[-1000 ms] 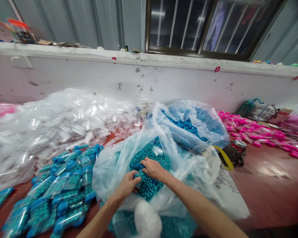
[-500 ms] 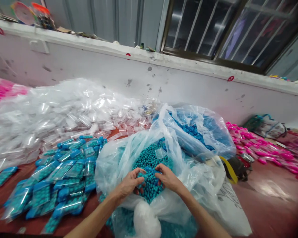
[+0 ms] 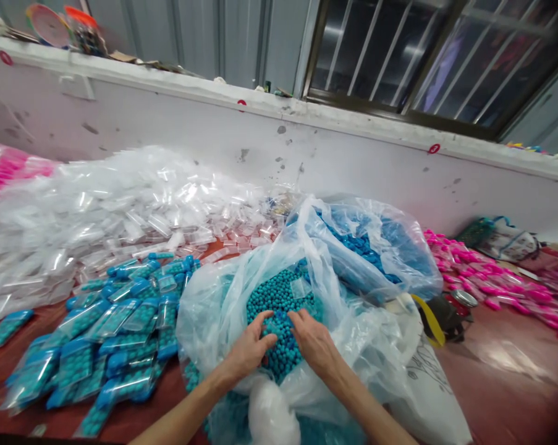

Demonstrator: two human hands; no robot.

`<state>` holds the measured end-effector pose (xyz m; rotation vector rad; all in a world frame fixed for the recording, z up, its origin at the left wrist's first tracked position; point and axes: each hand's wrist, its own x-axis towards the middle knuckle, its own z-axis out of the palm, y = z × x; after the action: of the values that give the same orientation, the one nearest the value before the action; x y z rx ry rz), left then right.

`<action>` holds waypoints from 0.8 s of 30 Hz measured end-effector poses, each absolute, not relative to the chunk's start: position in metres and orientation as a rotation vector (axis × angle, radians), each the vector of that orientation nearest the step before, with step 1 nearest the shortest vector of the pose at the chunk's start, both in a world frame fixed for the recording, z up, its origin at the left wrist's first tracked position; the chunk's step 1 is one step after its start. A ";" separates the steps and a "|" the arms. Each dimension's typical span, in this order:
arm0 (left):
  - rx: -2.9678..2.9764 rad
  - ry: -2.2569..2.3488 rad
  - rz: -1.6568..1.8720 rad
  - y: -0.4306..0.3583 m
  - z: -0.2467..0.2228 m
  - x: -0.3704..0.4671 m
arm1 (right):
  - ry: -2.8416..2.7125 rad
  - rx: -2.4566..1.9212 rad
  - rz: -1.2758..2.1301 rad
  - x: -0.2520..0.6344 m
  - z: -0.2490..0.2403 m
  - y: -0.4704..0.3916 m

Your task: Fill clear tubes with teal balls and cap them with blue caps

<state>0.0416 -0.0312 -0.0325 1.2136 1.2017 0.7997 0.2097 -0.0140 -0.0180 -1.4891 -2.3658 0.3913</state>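
A large clear plastic bag (image 3: 204, 309) lies open in front of me, full of small round teal beads (image 3: 279, 287). Over the beads, my left hand (image 3: 248, 347) is closed, thumb and fingers around what looks like a small clear packet of beads (image 3: 272, 326). My right hand (image 3: 313, 341) comes in from the other side, its bent fingers close together at a small blue piece (image 3: 281, 316) by the packet's end. The fingertips partly hide this piece. One empty clear sleeve (image 3: 301, 288) rests on the beads behind my hands.
Filled teal packets with blue ends (image 3: 130, 315) are piled at left, before a heap of clear sleeves (image 3: 135, 191). Behind the beads stands a bag of blue pieces (image 3: 362, 244). Pink packets (image 3: 487, 272), a jar (image 3: 461, 303) and a yellow strap (image 3: 429, 321) lie at right.
My right hand has turned more palm-down and shifted slightly lower. My left hand has moved a little to the right, and both stay over the beads.
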 end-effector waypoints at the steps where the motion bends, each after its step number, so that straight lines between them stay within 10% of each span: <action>1: 1.241 1.189 0.811 -0.031 -0.032 0.042 | -2.431 -1.486 0.374 0.209 -0.017 -0.016; 13: 0.994 0.765 0.742 -0.032 -0.026 0.038 | -1.643 -1.043 1.790 0.233 -0.014 -0.005; 24: 1.050 0.821 0.782 -0.036 -0.031 0.048 | -1.566 -1.213 1.566 0.207 -0.006 -0.019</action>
<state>0.0483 -0.0363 -0.0315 1.0502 0.8211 0.7822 0.2066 -0.0193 -0.0065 -1.2127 -1.5656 1.5664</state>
